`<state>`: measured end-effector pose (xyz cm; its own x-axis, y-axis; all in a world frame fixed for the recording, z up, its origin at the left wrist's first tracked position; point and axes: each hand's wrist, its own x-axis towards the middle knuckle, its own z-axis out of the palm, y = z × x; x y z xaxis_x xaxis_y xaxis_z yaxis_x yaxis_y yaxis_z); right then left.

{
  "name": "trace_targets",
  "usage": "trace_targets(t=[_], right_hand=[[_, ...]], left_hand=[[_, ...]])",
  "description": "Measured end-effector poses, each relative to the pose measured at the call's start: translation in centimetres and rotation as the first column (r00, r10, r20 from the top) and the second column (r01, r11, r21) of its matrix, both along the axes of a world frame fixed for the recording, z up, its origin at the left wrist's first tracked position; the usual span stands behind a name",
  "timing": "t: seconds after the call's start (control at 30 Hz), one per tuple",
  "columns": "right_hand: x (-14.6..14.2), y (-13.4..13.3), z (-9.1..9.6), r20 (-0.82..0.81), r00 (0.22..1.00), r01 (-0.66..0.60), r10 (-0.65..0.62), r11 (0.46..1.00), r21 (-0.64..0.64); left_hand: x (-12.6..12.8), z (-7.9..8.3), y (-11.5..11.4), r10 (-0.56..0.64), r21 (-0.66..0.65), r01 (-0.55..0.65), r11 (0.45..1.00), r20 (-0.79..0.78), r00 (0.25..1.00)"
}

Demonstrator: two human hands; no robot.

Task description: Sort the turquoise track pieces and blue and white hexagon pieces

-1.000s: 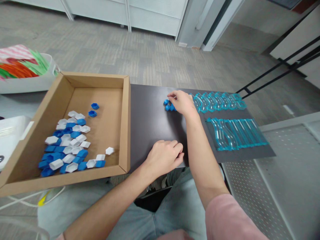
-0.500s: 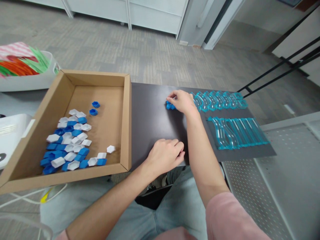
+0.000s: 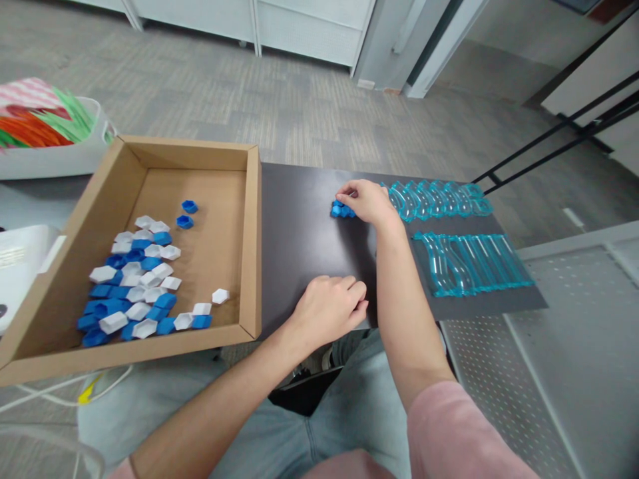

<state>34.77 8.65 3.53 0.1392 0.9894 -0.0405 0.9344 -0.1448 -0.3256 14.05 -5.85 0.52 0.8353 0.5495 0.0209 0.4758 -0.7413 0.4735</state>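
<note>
My right hand is over the far side of the dark table, its thumb and fingers pinched together just above a small cluster of blue hexagonal pieces. What lies between those fingertips, if anything, is too small and hidden to make out. My left hand rests near the table's front edge with its fingers curled in and no object showing in it. To the left, an open cardboard box holds many loose white hexagonal pieces and blue hexagonal pieces, mostly heaped in its near left part.
Clear teal-edged wavy tubes lie in a row right of my right hand. A second row of teal tubes lies nearer. A white bin with colourful contents stands at far left, by a white device. A black metal frame is at right.
My right hand has shifted very slightly, and more of the blue cluster shows beneath its fingertips. My left hand stays in place. The whole view has moved a little.
</note>
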Motion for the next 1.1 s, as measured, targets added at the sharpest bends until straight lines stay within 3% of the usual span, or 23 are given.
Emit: trace_targets(t=[1.1], right_hand=[[0.85,0.2,-0.68,-0.099,0.995,-0.014,0.012,1.0,-0.013]], left_hand=[[-0.1,-0.14,-0.12,0.003,0.037,-0.004,0.999,0.015,1.0]])
